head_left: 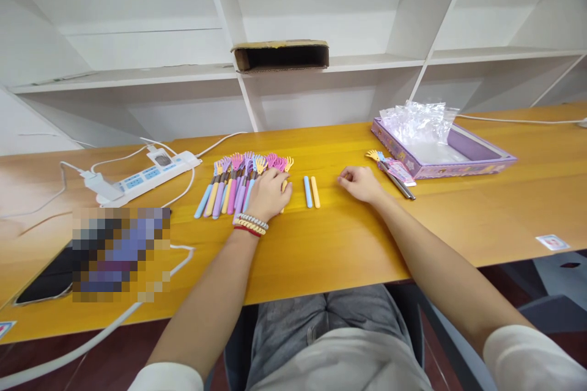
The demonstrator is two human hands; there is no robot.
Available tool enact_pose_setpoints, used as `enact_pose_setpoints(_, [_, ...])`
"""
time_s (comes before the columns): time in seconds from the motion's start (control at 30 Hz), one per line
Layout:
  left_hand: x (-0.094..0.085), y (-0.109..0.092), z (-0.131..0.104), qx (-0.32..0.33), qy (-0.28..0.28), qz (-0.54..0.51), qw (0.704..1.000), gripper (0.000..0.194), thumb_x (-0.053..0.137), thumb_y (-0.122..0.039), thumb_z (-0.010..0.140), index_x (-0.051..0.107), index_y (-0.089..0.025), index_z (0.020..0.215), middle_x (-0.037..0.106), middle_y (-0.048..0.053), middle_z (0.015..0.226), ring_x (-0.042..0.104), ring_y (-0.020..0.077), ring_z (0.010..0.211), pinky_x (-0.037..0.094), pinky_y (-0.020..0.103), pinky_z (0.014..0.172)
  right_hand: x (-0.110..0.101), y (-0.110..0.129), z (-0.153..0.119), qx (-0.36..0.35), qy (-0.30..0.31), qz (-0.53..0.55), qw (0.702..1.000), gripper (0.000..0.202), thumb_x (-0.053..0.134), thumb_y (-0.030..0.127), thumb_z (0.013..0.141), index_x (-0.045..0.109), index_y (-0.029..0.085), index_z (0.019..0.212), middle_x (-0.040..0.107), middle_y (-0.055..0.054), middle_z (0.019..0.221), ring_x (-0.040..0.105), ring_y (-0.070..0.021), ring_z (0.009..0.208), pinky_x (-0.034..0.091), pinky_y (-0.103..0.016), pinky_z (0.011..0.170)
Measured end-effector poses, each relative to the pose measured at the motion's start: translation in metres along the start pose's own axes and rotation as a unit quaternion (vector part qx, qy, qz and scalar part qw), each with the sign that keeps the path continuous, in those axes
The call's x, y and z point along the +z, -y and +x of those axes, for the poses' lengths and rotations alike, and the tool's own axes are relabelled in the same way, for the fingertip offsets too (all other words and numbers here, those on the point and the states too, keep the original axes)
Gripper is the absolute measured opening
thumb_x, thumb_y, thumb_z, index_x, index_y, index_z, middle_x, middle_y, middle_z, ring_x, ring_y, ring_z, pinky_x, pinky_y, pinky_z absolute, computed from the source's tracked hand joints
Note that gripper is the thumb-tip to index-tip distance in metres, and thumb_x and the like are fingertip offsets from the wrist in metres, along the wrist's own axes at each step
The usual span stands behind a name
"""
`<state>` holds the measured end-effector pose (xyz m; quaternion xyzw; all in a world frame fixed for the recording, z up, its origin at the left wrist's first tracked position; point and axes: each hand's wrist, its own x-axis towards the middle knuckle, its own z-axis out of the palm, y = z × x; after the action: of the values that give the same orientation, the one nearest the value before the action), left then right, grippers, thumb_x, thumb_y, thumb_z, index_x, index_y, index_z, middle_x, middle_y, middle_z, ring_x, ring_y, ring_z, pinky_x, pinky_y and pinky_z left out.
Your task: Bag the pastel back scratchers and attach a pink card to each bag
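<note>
A row of small back scratchers (233, 186), with claw heads and handles in pink, purple, yellow and blue, lies on the table. My left hand (270, 194), with bracelets at the wrist, bends over the right end of this row, fingers closed around the back scratchers there. Part of a yellow handle shows beside its thumb. Between my hands lie a blue stick-like handle (307, 192) and a yellow stick-like handle (315, 192), side by side. My right hand (360, 184) rests on the table to their right, its fingers curled in and nothing visible in them.
Right of my right hand lie back scratchers with dark metal rods and a pink card (398, 172). Behind them stands a purple box (477, 166) holding clear plastic bags (417, 128). A white power strip (149, 178) with cables is at left. A cardboard box (280, 44) sits on the shelf.
</note>
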<state>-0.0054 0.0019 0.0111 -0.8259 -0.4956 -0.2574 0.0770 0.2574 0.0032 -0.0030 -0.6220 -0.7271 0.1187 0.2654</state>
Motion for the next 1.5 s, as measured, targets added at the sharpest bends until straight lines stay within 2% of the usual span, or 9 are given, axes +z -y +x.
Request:
enact_pose_setpoints(0.2, [0.004,-0.001,-0.002,0.037,0.046,-0.003,0.998,0.03,0.046,-0.031,0.084,0.065,-0.016,0.1,0.059,0.008,0.097,0.055,0.0205,0.093,0.043,0.034,0.086,-0.018,-0.028,0.007,0.171,-0.091,-0.148,0.97,0.029,0.049,0.033,0.077,0.066,0.017,0.095,0.066,-0.013,0.09,0.058,-0.0254,0.085,0.04,-0.034,0.073])
enact_pose_setpoints(0.37, [0.006,-0.001,-0.003,0.04,0.065,-0.008,0.997,0.03,0.046,-0.033,0.083,0.065,-0.017,0.101,0.058,0.008,0.098,0.056,0.0203,0.091,0.043,0.034,0.085,-0.032,-0.052,0.009,0.222,-0.136,-0.213,0.942,0.032,0.051,0.028,0.074,0.066,0.01,0.096,0.06,-0.02,0.1,0.049,-0.0314,0.101,0.037,-0.039,0.083])
enact_pose_setpoints(0.5, [0.006,-0.002,-0.003,0.049,0.074,-0.01,0.996,0.031,0.045,-0.034,0.084,0.065,-0.017,0.1,0.058,0.008,0.097,0.056,0.02,0.09,0.044,0.034,0.084,-0.033,-0.059,0.007,0.259,-0.118,-0.221,0.933,0.034,0.054,0.028,0.072,0.065,0.007,0.097,0.058,-0.022,0.102,0.048,-0.0325,0.1,0.037,-0.041,0.082])
enact_pose_setpoints(0.73, [0.005,-0.002,-0.003,0.048,0.081,-0.008,0.995,0.03,0.045,-0.033,0.084,0.065,-0.017,0.1,0.058,0.008,0.096,0.056,0.0203,0.088,0.044,0.034,0.082,-0.031,-0.062,0.007,0.272,-0.112,-0.21,0.932,0.037,0.056,0.03,0.07,0.065,0.007,0.098,0.06,-0.022,0.099,0.052,-0.0336,0.097,0.041,-0.04,0.076])
enact_pose_setpoints(0.93, [0.006,-0.002,-0.003,0.052,0.086,-0.009,0.995,0.031,0.044,-0.034,0.084,0.065,-0.017,0.099,0.057,0.007,0.096,0.056,0.0201,0.088,0.044,0.035,0.082,-0.029,-0.064,0.009,0.275,-0.105,-0.22,0.93,0.044,0.056,0.036,0.072,0.064,0.005,0.102,0.06,-0.023,0.102,0.051,-0.0336,0.099,0.039,-0.04,0.078])
enact_pose_setpoints(1.07, [0.005,-0.002,-0.003,0.05,0.092,-0.014,0.994,0.031,0.045,-0.034,0.084,0.065,-0.017,0.1,0.057,0.008,0.096,0.056,0.0197,0.088,0.044,0.034,0.082,-0.029,-0.063,0.009,0.26,-0.11,-0.223,0.933,0.045,0.049,0.037,0.078,0.064,0.002,0.102,0.058,-0.025,0.103,0.049,-0.0338,0.1,0.037,-0.041,0.081])
enact_pose_setpoints(1.23, [0.005,-0.003,-0.003,0.044,0.091,-0.016,0.995,0.03,0.045,-0.033,0.084,0.065,-0.018,0.101,0.058,0.008,0.097,0.056,0.0195,0.089,0.044,0.034,0.083,-0.032,-0.05,0.009,0.212,-0.144,-0.208,0.944,0.04,0.043,0.034,0.082,0.065,0.003,0.091,0.056,-0.026,0.101,0.047,-0.0348,0.103,0.034,-0.043,0.086])
enact_pose_setpoints(1.37, [0.005,-0.003,-0.003,0.047,0.079,-0.02,0.996,0.03,0.045,-0.033,0.084,0.065,-0.017,0.1,0.058,0.008,0.096,0.056,0.02,0.087,0.045,0.034,0.081,-0.03,-0.036,0.011,0.168,-0.187,-0.103,0.963,0.038,0.035,0.035,0.086,0.063,0.01,0.088,0.061,-0.02,0.092,0.054,-0.0283,0.09,0.038,-0.038,0.08])
enact_pose_setpoints(1.5, [0.005,-0.003,-0.003,0.048,0.071,-0.03,0.996,0.03,0.045,-0.033,0.084,0.065,-0.017,0.101,0.058,0.007,0.096,0.056,0.0197,0.087,0.045,0.034,0.082,-0.024,-0.027,0.012,0.14,-0.167,0.132,0.967,0.032,0.034,0.039,0.086,0.056,0.017,0.082,0.061,-0.006,0.067,0.054,-0.0177,0.06,0.04,-0.03,0.061])
